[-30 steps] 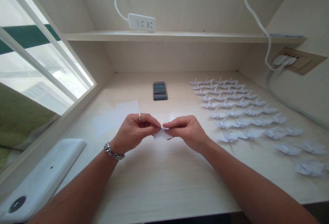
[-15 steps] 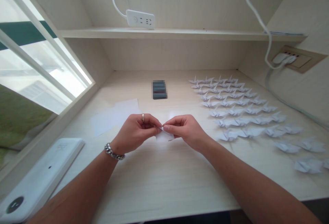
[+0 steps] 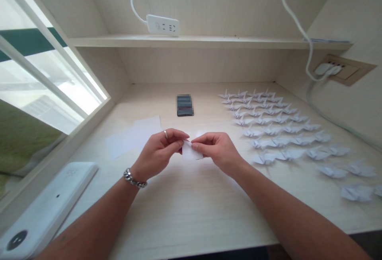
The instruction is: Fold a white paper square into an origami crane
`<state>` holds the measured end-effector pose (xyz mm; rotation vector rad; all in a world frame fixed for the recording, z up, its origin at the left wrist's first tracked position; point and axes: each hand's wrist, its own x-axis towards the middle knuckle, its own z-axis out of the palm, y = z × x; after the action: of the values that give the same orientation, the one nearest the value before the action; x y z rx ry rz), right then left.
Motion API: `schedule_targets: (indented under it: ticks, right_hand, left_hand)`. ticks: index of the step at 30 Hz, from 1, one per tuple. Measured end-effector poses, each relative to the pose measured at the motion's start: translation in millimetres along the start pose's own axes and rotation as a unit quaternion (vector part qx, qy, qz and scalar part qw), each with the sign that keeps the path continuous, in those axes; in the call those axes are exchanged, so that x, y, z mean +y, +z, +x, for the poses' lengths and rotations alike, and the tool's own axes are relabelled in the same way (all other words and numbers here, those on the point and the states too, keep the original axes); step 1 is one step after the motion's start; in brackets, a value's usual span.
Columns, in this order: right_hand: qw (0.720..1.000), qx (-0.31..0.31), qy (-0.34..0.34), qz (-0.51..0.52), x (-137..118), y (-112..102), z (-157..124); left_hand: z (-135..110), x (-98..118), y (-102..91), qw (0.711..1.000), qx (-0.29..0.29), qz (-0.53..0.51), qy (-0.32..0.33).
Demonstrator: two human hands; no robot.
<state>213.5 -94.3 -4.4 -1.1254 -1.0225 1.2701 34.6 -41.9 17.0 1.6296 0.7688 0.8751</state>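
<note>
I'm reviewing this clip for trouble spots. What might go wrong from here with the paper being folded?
1. The small folded paper is pinched only between the fingertips of the left hand and the right hand, above the desk. A slip might skew the crease or drop it.
2. The right forearm passes close to the rows of paper cranes. A sideways sweep may knock or crush the nearest ones.

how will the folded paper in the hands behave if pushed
Pinched between left hand and right hand, the folded paper looks thin and very light, so it would probably slide or flutter easily. Its creases likely stiffen it slightly, yet it could crush readily.
</note>
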Motion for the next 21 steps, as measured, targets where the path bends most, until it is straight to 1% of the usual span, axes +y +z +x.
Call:
schedule_targets:
  ticks: [3, 5, 8, 10, 12, 17, 21]
  right_hand:
    - [0.999, 0.024, -0.034, -0.012, 0, 3, -1]
    - [0.997, 0.033, -0.067, -0.031, 0, 5, -3]
    - [0.99, 0.047, -0.117, -0.065, 1, 9, -7]
    - [0.987, 0.049, -0.133, -0.081, 1, 10, -10]
    - [0.987, 0.044, -0.132, -0.085, 1, 10, -10]
    - [0.992, 0.03, -0.099, -0.067, 0, 8, -8]
    - [0.993, 0.033, -0.096, -0.059, 0, 10, -9]
  left_hand:
    - [-1, -2, 4.4, 0.999, 0.02, -0.042, -0.009]
    - [-2, -3, 7.7, 0.998, 0.034, -0.061, -0.003]
    - [-4, -4, 12.1, 0.996, 0.065, -0.063, 0.001]
    - [-4, -3, 13.7, 0.995, 0.079, -0.062, 0.001]
    - [-4, -1, 14.0, 0.995, 0.083, -0.062, -0.002]
    - [-4, 1, 12.2, 0.996, 0.068, -0.048, -0.016]
    - [-5, 2, 11.2, 0.997, 0.074, -0.035, -0.011]
